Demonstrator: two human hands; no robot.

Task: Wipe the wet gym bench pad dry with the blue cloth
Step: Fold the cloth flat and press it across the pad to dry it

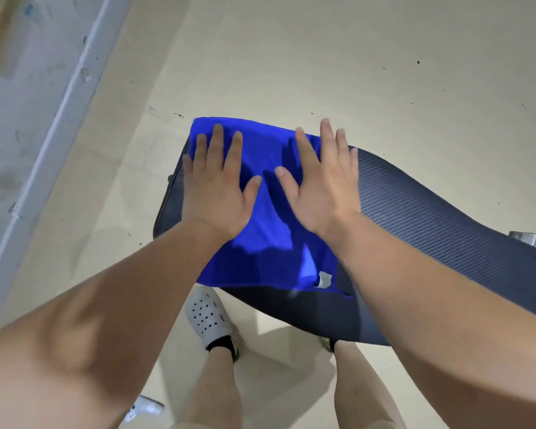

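Blue cloth (270,218): microfibre type, spread flat over the 9 o'clock end of the gym bench pad (430,212); far edge overhangs the pad at 11 o'clock, white tag (324,279) at the 5 o'clock corner.
Pad: dark, ribbed cover, runs off toward 4 o'clock; wetness not readable here.
Left hand (217,193): palm down on cloth at its 10 o'clock, fingers straight and spread.
Right hand (322,187): also flat and spread at 2 o'clock, half over the cloth edge; shadow beneath, so full contact can't be told.
Handling, est.: cloth light, soft, limp, will bunch if pushed from one edge. Best held by flat palm pressure mid-cloth, not pinched. Pad firm, likely slick when wet.
Also: grey clog (209,320) at 6 o'clock, beige floor (322,57).
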